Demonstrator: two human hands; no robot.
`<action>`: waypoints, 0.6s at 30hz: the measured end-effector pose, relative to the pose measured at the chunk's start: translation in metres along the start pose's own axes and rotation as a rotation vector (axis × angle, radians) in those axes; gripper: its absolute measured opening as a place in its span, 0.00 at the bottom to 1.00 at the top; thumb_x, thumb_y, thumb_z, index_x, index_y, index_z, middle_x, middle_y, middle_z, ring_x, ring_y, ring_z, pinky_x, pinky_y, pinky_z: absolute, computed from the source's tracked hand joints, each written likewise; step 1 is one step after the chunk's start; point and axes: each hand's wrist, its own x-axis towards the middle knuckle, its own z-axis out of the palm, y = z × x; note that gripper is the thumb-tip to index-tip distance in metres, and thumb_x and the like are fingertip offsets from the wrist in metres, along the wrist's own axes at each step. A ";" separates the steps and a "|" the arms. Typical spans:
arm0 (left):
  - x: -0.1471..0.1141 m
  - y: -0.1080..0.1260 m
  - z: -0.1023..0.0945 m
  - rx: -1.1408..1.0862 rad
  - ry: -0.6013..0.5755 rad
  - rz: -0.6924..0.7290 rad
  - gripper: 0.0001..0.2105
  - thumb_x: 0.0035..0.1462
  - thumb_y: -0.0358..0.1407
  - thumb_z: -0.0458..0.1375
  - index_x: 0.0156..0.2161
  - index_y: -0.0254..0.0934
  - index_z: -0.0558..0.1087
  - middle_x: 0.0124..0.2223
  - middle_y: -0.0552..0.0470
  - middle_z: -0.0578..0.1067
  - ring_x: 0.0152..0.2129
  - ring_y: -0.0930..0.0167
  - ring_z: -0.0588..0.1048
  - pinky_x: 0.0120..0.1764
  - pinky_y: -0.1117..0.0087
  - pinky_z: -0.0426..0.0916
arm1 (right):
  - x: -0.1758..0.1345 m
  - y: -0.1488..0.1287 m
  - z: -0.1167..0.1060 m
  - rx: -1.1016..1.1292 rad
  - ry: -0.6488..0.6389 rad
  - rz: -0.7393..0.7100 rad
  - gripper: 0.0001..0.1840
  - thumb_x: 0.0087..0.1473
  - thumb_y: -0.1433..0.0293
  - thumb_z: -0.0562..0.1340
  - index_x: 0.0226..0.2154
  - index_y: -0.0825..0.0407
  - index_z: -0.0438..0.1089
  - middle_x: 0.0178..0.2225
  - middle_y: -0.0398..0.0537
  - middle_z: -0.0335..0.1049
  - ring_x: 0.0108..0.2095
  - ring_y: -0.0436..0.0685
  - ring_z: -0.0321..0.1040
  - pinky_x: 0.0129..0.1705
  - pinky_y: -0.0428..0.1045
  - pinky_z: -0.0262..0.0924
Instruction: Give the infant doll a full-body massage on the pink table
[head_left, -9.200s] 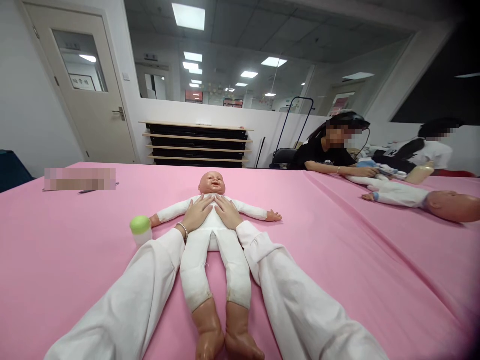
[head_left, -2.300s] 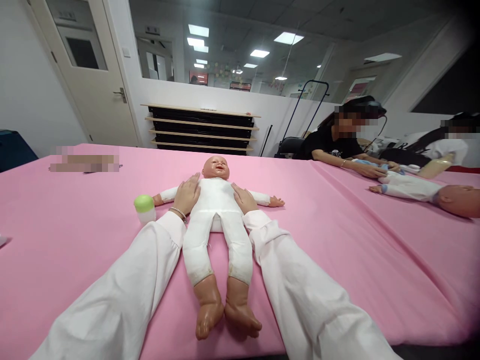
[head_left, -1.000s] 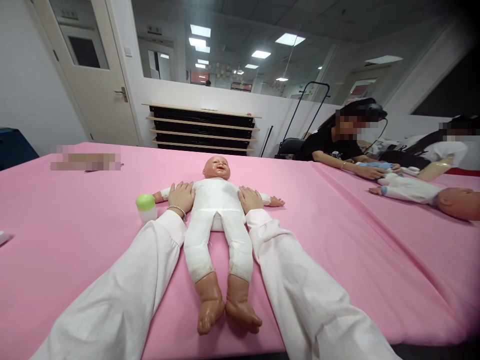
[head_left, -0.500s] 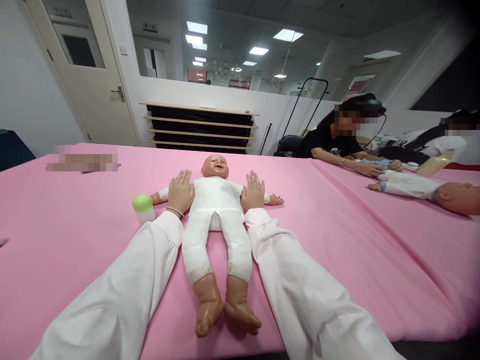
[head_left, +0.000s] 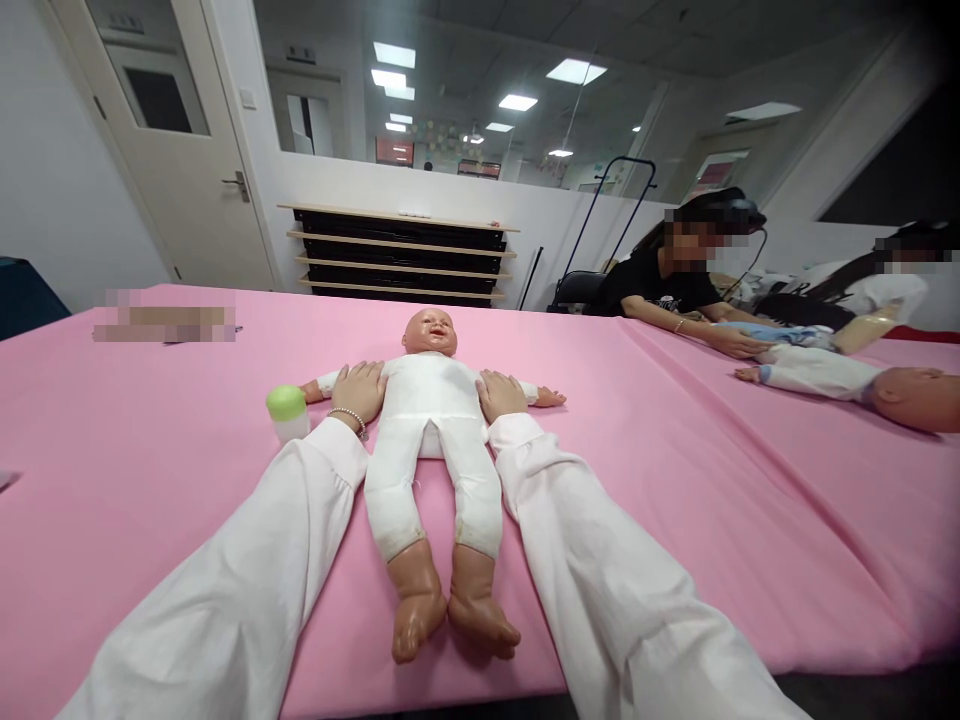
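A baby doll (head_left: 431,400) with a white cloth body lies face up, its head away from me and its bare feet towards me. Its arms stretch out to both sides. My left hand (head_left: 360,390), with a beaded bracelet at the wrist, rests palm down on the doll's arm near the shoulder on the left. On the other side my right hand (head_left: 501,395) lies over the opposite upper arm. The fingers of both hands are extended and slightly bent, not wrapped round anything. Beside my left wrist stands a small container (head_left: 287,410) with a green lid.
A pink cloth (head_left: 645,520) covers the table. To the right, a person (head_left: 675,270) handles light blue fabric near a second doll (head_left: 840,375); another person (head_left: 892,275) is beyond. A blurred-out item (head_left: 165,322) lies at the back left. Low shelves (head_left: 401,250) stand behind.
Both my hands have lowered, their raised fingers coming down onto the doll's upper arms. At the right, the person's hands and the blue fabric have shifted.
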 end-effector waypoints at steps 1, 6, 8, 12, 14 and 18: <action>0.000 -0.001 -0.001 0.019 0.018 -0.028 0.21 0.61 0.37 0.39 0.54 0.36 0.65 0.55 0.46 0.68 0.54 0.64 0.63 0.56 0.56 0.50 | 0.000 0.001 0.000 -0.017 0.023 0.028 0.22 0.60 0.65 0.45 0.51 0.56 0.63 0.53 0.53 0.63 0.54 0.55 0.58 0.58 0.54 0.44; -0.003 -0.003 -0.008 0.084 0.093 -0.260 0.20 0.58 0.35 0.40 0.39 0.32 0.74 0.43 0.39 0.75 0.48 0.60 0.67 0.53 0.51 0.51 | -0.003 0.008 -0.001 -0.070 0.129 0.207 0.22 0.59 0.70 0.43 0.39 0.60 0.70 0.44 0.61 0.69 0.49 0.63 0.60 0.55 0.61 0.42; -0.004 -0.004 -0.009 0.083 0.133 -0.328 0.20 0.58 0.34 0.39 0.38 0.31 0.74 0.42 0.38 0.75 0.50 0.58 0.64 0.53 0.49 0.50 | -0.003 0.010 -0.002 -0.093 0.179 0.282 0.23 0.58 0.70 0.43 0.37 0.60 0.71 0.45 0.60 0.68 0.50 0.63 0.58 0.55 0.63 0.40; -0.004 -0.007 -0.007 0.041 0.243 -0.392 0.21 0.58 0.33 0.39 0.46 0.30 0.71 0.49 0.38 0.72 0.56 0.58 0.58 0.56 0.46 0.46 | -0.001 0.015 0.000 -0.081 0.256 0.378 0.23 0.56 0.72 0.43 0.43 0.60 0.69 0.52 0.59 0.63 0.55 0.63 0.54 0.57 0.64 0.37; -0.004 -0.008 -0.006 0.020 0.277 -0.393 0.22 0.57 0.31 0.39 0.52 0.30 0.66 0.55 0.39 0.67 0.58 0.61 0.56 0.57 0.46 0.44 | 0.000 0.017 0.003 -0.042 0.279 0.403 0.24 0.55 0.73 0.42 0.47 0.61 0.66 0.53 0.60 0.61 0.56 0.63 0.53 0.58 0.64 0.35; -0.004 -0.011 -0.006 -0.014 0.287 -0.398 0.25 0.56 0.28 0.38 0.58 0.30 0.59 0.60 0.40 0.60 0.60 0.63 0.52 0.58 0.48 0.42 | -0.002 0.021 0.007 0.030 0.281 0.441 0.26 0.54 0.76 0.41 0.52 0.62 0.61 0.56 0.61 0.57 0.59 0.63 0.49 0.59 0.66 0.31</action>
